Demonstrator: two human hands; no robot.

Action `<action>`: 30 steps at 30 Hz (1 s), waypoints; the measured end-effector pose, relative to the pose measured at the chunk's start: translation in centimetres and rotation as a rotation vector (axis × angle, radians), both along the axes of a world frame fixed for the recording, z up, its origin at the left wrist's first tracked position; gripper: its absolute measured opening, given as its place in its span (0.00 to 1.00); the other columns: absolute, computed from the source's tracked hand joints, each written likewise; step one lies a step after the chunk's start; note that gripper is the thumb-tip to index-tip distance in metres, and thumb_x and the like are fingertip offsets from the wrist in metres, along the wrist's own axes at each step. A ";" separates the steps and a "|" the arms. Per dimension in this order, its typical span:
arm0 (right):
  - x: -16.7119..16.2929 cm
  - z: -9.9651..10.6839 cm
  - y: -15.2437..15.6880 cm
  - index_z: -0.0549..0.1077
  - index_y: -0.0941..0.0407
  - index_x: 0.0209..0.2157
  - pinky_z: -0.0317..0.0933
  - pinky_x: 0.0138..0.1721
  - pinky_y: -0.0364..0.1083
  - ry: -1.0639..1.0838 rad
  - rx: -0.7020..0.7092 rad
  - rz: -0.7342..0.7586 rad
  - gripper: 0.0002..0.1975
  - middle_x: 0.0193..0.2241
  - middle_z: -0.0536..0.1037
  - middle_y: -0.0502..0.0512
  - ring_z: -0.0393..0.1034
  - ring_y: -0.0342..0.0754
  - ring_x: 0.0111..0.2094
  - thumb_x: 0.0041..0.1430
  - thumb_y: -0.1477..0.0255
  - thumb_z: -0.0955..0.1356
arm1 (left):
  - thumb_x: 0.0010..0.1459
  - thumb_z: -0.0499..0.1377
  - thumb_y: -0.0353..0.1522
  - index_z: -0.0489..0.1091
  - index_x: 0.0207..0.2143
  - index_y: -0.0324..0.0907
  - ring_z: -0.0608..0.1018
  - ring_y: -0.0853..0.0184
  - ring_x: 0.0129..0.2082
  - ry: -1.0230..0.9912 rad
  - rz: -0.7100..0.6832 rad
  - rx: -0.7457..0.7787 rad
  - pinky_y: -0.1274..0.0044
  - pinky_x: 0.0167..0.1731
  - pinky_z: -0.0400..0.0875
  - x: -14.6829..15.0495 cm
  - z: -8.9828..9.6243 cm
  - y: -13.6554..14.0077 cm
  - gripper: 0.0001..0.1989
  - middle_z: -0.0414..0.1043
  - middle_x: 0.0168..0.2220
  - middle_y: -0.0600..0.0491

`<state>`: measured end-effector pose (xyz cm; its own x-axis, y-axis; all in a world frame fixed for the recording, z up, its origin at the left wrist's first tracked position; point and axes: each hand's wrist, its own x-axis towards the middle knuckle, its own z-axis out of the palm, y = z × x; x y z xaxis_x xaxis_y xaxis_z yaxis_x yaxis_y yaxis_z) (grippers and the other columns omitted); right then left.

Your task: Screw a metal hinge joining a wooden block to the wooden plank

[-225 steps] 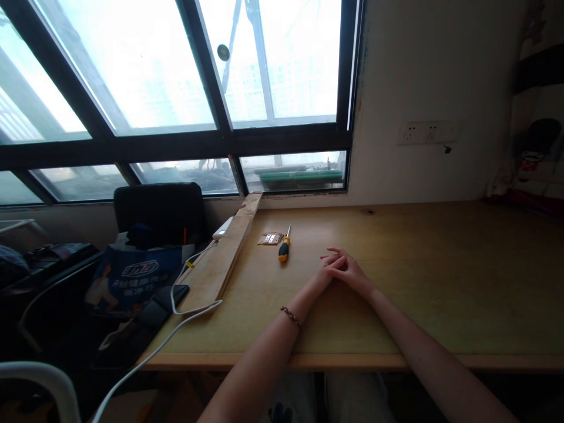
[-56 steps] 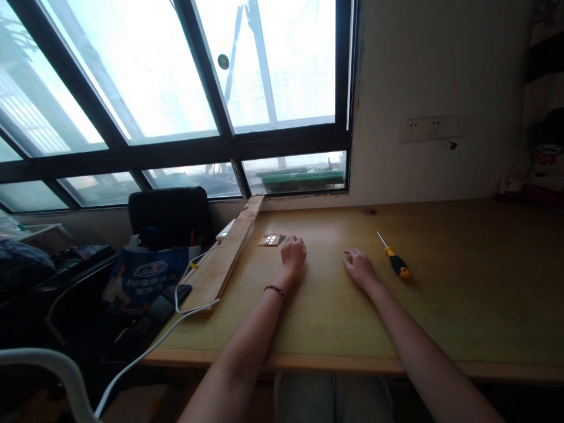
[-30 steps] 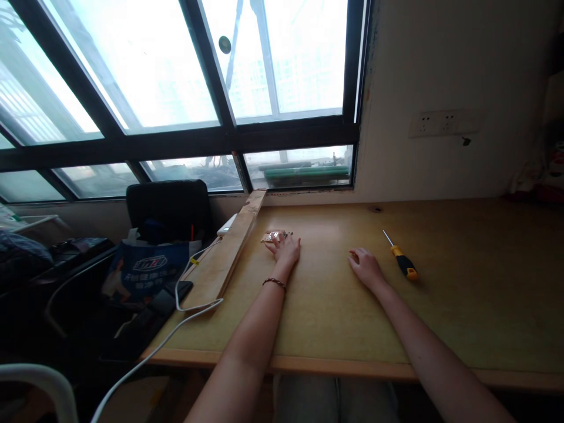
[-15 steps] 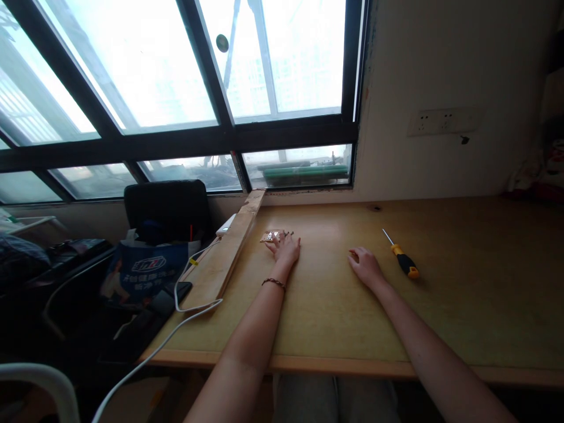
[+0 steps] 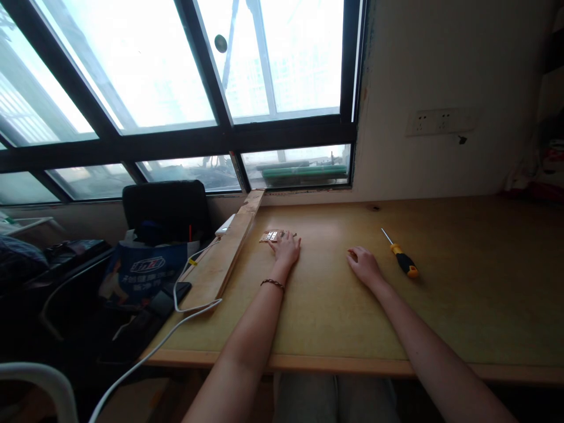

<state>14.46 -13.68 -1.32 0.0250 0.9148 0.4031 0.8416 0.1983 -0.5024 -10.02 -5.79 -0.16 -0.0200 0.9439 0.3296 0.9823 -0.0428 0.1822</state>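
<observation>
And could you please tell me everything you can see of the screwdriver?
The screwdriver has a thin, straight, metallic-looking shaft and a thick handle, dark in the middle and yellow at both ends, seemingly plastic or rubber. It lies on the table, right of the right hand and apart from it, shaft pointing away and leftward. The tip's shape is too small to tell.
</observation>
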 end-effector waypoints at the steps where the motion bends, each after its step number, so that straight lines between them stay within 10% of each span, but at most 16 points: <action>1: 0.0 0.0 0.0 0.72 0.62 0.38 0.57 0.44 0.44 -0.001 0.000 -0.001 0.11 0.36 0.74 0.59 0.66 0.48 0.40 0.53 0.74 0.63 | 0.59 0.40 0.43 0.61 0.52 0.45 0.48 0.54 0.59 0.000 0.005 0.005 0.47 0.51 0.33 0.0 0.0 0.0 0.24 0.55 0.58 0.47; 24: 0.0 0.1 0.0 0.72 0.61 0.36 0.58 0.42 0.44 0.002 -0.002 -0.002 0.10 0.35 0.75 0.59 0.67 0.47 0.38 0.53 0.74 0.63 | 0.57 0.49 0.37 0.60 0.50 0.40 0.53 0.58 0.58 -0.029 -0.125 0.089 0.57 0.54 0.43 0.3 0.8 -0.4 0.19 0.59 0.54 0.42; 30: 0.0 0.2 -0.1 0.73 0.60 0.36 0.58 0.42 0.44 0.006 -0.018 -0.004 0.10 0.35 0.75 0.58 0.67 0.47 0.38 0.53 0.73 0.63 | 0.57 0.49 0.36 0.70 0.35 0.42 0.63 0.60 0.51 -0.057 -0.204 -0.048 0.61 0.54 0.44 0.1 1.3 -0.5 0.11 0.69 0.43 0.47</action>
